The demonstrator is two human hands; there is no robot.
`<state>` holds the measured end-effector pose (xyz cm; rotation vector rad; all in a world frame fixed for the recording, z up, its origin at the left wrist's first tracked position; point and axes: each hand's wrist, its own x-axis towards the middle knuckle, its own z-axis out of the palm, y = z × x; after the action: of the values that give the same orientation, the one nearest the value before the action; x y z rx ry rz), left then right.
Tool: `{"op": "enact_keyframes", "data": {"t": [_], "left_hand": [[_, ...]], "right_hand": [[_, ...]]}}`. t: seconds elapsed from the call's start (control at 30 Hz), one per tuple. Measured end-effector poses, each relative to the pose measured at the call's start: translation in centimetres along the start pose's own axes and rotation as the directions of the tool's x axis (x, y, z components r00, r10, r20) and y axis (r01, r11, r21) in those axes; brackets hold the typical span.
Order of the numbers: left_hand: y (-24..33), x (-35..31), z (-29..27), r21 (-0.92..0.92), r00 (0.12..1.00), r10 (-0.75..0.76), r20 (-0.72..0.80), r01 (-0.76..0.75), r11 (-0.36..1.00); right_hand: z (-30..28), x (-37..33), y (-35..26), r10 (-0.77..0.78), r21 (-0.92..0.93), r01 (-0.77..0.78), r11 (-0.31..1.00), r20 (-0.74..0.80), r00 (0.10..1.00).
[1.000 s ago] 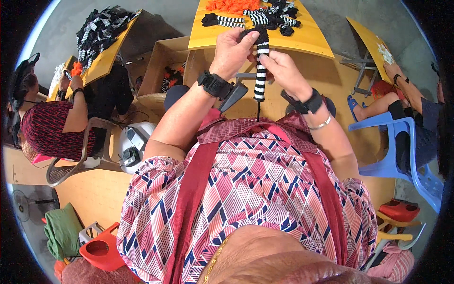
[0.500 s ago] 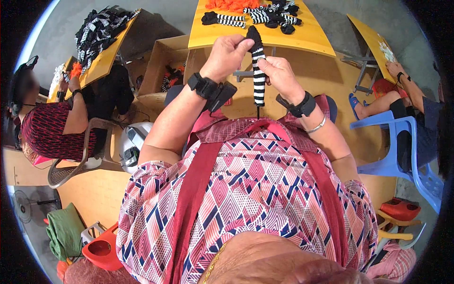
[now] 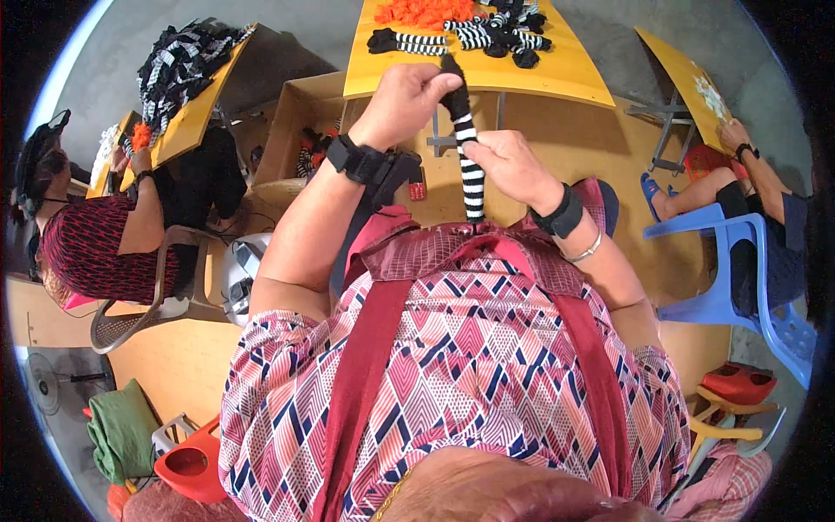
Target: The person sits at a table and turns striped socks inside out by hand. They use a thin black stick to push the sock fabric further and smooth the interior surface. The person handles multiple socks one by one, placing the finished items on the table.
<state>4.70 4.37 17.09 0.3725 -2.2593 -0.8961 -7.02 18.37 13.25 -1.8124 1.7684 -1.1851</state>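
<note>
A slim black-and-white striped knitted tube [image 3: 470,178] hangs nearly upright in front of me, its solid black end at the top. My left hand [image 3: 407,103] pinches that black end between thumb and fingers. Lower down, my right hand [image 3: 511,170] is closed around the striped part, thumb on top. The tube's lower end reaches the dark red apron [image 3: 417,252] over my lap. Whether anything is inside the tube is hidden.
The yellow table [image 3: 557,74] ahead bears more striped knitted pieces [image 3: 419,43] and orange fluff [image 3: 422,12]. An open cardboard box [image 3: 300,100] stands left of it. People sit at side tables, left and right; a blue chair [image 3: 718,270] is at right.
The tube's lower end has come down to the apron, covering the thin dark rod that showed beneath it. Both hands have shifted slightly down with it, still gripping.
</note>
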Motion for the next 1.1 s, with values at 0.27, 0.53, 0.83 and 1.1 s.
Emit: {"op": "enact_keyframes", "data": {"t": [0.27,0.53,0.83,1.1], "left_hand": [[-0.5,-1.8,2.1,-0.281,0.992,0.051,0.119,-0.016,0.96],[1.8,-1.7,-0.5,-0.1,1.0,-0.023,-0.001,0.022,0.995],[-1.4,-5.3,2.9,-0.158,0.985,-0.013,0.172,0.04,0.987],[0.0,-5.3,1.2,-0.423,0.955,-0.181,0.234,0.268,0.865]], "right_hand": [[-0.4,0.2,0.4,0.056,0.164,-0.037,0.986,-0.112,0.992],[0.5,-2.2,-0.6,-0.001,0.075,0.001,0.997,-0.005,1.0],[1.4,-1.9,1.4,0.006,0.184,-0.009,0.983,0.018,1.0],[1.4,-4.8,2.3,0.251,0.424,-0.316,0.849,0.201,0.947]]}}
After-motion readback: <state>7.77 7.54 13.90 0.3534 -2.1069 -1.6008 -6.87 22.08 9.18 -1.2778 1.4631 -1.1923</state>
